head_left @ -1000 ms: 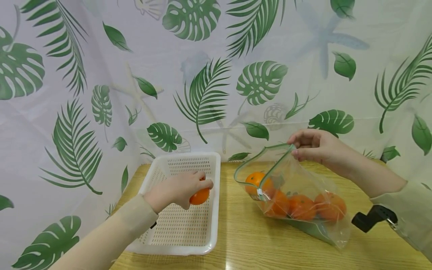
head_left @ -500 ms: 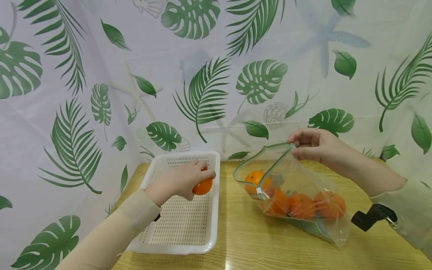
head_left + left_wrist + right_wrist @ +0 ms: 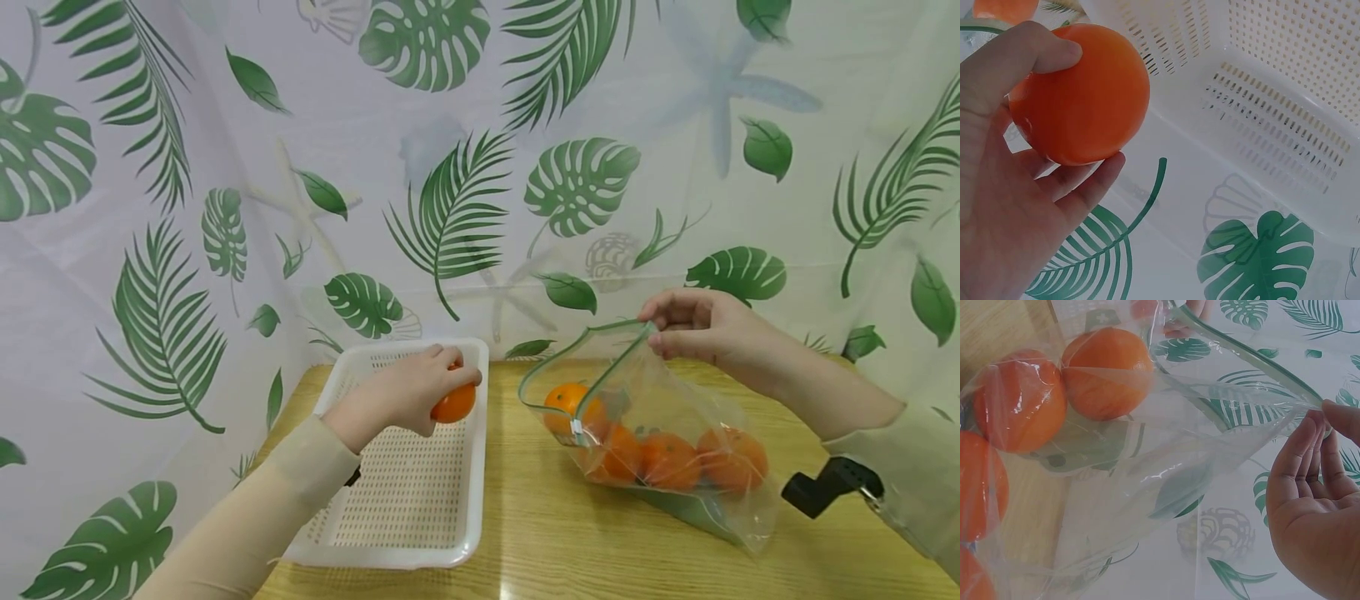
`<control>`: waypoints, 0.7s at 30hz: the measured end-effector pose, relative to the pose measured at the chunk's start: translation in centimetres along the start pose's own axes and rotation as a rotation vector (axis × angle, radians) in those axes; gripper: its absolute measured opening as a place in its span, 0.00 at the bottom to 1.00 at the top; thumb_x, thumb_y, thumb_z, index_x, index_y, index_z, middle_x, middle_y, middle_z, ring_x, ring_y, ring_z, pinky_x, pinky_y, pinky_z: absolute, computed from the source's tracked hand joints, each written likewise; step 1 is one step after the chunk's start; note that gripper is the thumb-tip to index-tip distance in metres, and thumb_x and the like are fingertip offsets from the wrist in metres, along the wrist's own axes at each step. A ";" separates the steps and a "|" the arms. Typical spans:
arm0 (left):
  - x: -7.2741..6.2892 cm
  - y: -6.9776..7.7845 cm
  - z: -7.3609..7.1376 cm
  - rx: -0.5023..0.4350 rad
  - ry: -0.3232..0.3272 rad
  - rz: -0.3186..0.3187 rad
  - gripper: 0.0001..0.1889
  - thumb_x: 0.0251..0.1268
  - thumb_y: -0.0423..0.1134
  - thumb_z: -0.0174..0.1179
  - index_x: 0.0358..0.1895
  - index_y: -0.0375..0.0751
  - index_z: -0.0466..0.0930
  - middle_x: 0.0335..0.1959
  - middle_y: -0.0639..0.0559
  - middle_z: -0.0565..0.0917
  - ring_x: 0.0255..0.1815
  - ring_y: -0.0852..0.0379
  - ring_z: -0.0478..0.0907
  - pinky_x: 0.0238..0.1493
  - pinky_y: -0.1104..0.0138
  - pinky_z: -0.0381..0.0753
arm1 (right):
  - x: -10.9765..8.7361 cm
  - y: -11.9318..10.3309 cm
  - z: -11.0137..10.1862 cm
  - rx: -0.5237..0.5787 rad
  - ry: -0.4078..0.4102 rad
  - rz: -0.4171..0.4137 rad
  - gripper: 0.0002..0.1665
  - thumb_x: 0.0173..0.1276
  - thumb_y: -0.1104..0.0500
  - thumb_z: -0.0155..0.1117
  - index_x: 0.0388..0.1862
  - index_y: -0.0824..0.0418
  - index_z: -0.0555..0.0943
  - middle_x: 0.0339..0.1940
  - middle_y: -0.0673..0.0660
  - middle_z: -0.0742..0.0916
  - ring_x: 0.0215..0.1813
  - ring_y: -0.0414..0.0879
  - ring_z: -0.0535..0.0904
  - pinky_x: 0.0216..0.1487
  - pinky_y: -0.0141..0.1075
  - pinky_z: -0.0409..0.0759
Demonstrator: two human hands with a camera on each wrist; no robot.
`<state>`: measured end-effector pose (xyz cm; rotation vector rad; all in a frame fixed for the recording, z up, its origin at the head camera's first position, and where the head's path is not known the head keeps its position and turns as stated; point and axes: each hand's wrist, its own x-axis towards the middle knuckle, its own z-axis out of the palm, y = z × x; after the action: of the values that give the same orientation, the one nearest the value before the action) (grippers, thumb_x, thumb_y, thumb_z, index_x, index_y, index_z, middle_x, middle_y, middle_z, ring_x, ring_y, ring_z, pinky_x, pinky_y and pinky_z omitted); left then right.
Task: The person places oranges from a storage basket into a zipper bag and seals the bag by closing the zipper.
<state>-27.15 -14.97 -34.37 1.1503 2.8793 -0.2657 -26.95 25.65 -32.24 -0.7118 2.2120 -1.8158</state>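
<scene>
My left hand (image 3: pixel 417 388) grips an orange (image 3: pixel 454 403) above the white plastic basket (image 3: pixel 476 500). In the left wrist view the thumb lies across the near side of that orange (image 3: pixel 1085 100) and the fingers curl beneath it. My right hand (image 3: pixel 697 329) pinches the green-edged mouth of a clear zip bag (image 3: pixel 675 392) and holds it up. The bag's mouth gapes toward the left. Several oranges (image 3: pixel 670 460) lie inside it. From the right wrist, thumb and fingertips show pressed together on the bag (image 3: pixel 1235 450) at its rim.
A wooden table (image 3: pixel 540 542) carries the basket on the left and the bag on the right. Behind and to the left hangs a leaf-patterned sheet (image 3: pixel 480 208). A black wrist mount (image 3: pixel 832 485) sits on the right sleeve.
My left hand has lifted the orange up from inside the basket and slightly to the right. The right hand and the bag stay about where they were.
</scene>
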 end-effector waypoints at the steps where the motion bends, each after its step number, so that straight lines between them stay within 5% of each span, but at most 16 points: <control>1: 0.0 0.0 -0.1 -0.002 0.001 -0.002 0.39 0.46 0.28 0.78 0.64 0.54 0.73 0.58 0.45 0.77 0.56 0.47 0.78 0.53 0.54 0.87 | 0.0 0.0 0.0 0.001 -0.001 -0.001 0.14 0.77 0.72 0.61 0.52 0.54 0.84 0.39 0.49 0.86 0.37 0.41 0.83 0.43 0.33 0.88; 21: 0.8 -0.2 -1.2 0.023 0.095 0.048 0.41 0.48 0.30 0.76 0.70 0.54 0.73 0.61 0.46 0.77 0.57 0.46 0.77 0.55 0.54 0.86 | -0.2 -0.2 0.6 -0.039 0.019 0.015 0.14 0.77 0.71 0.62 0.52 0.54 0.83 0.40 0.48 0.86 0.38 0.41 0.83 0.43 0.32 0.88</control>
<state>-27.77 -14.36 -33.20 1.2683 2.9318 -0.2499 -26.44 25.18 -32.23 -0.6866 2.2647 -1.7845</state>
